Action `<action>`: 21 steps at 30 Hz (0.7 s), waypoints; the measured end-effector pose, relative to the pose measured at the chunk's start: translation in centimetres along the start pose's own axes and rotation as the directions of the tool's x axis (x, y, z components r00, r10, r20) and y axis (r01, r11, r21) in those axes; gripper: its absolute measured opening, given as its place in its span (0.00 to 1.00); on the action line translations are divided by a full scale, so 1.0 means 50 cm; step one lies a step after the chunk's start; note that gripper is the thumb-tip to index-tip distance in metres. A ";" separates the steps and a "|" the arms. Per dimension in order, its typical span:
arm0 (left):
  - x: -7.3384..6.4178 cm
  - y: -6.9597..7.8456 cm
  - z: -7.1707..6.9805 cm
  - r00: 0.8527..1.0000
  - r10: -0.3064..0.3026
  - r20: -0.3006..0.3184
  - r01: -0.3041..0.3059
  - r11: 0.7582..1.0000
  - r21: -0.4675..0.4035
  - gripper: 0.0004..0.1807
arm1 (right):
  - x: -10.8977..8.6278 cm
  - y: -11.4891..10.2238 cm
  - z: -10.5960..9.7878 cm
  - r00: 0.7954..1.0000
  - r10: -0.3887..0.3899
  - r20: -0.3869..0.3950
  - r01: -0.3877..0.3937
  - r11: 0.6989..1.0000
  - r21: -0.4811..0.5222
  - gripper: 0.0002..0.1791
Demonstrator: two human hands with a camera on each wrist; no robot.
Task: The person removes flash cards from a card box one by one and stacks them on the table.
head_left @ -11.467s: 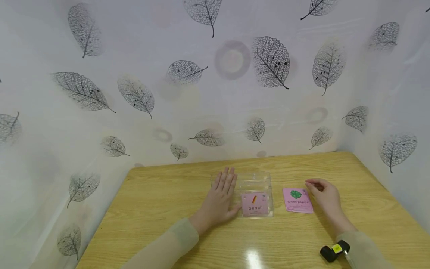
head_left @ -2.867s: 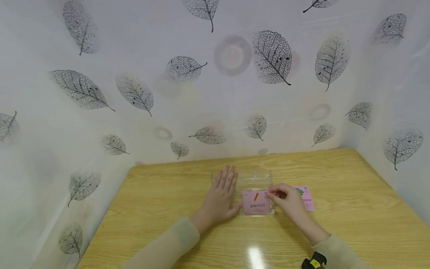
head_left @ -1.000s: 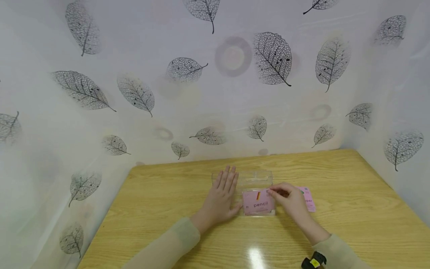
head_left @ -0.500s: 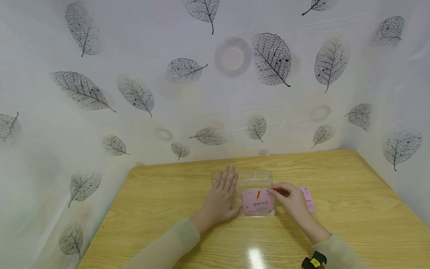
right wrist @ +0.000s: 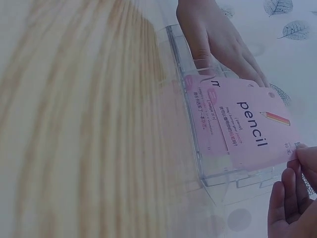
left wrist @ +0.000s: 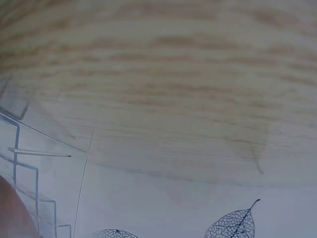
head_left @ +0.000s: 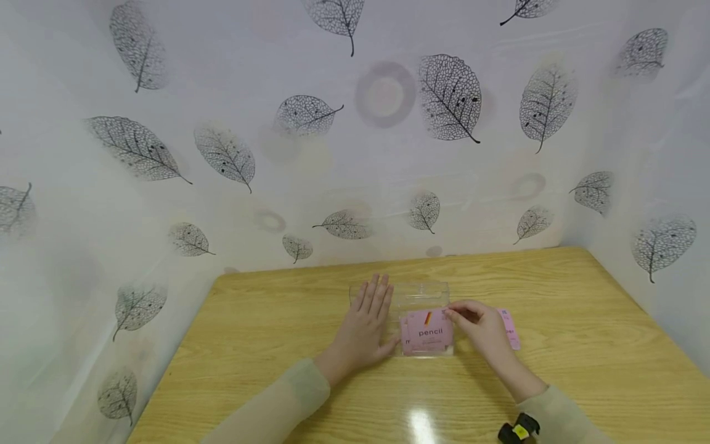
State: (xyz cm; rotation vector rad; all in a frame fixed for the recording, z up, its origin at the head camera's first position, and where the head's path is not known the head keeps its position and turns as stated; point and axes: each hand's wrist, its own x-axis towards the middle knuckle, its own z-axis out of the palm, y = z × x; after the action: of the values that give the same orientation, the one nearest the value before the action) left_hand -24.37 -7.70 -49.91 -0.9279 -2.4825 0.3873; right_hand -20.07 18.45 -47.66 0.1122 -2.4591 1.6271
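A stepped clear plastic card holder [head_left: 421,301] stands on the table, with my left hand [head_left: 357,333] laid flat over its left side, fingers straight. My right hand [head_left: 481,332] pinches the upper right corner of a pink flashcard marked "pencil" [head_left: 431,338] between thumb and forefinger. In the right wrist view this pencil flashcard [right wrist: 257,131] is raised and shifted off another pink flashcard [right wrist: 204,121] behind it, of which one strip and a letter show. Partly hidden by my right hand lies the green pepper flashcard [head_left: 510,336] on the table.
The wooden table [head_left: 266,327] runs back to a wall covering [head_left: 344,166] printed with leaves. A black wrist camera [head_left: 518,428] sits at my right sleeve. In the left wrist view, edges of the clear holder [left wrist: 37,173] appear at lower left.
Over the last seconds my right hand came from beside the green pepper flashcard to the holder and pinched the pencil flashcard. The card has shifted slightly up and right, baring a card behind.
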 end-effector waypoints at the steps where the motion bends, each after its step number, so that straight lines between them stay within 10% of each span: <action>1: 0.000 0.000 0.001 1.000 0.000 0.001 0.000 1.000 0.000 0.53 | 0.000 -0.001 0.000 1.000 -0.003 -0.004 0.003 1.000 -0.006 0.12; 21: 0.001 -0.001 0.006 1.000 -0.004 -0.012 0.004 1.000 -0.003 0.52 | 0.011 -0.014 -0.009 1.000 0.000 -0.028 0.000 1.000 -0.017 0.14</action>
State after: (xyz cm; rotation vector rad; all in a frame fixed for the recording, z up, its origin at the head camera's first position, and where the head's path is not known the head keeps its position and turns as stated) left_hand -24.55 -7.74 -50.13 -0.9233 -2.4743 0.3759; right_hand -20.43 18.61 -46.78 0.0864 -2.4516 1.5962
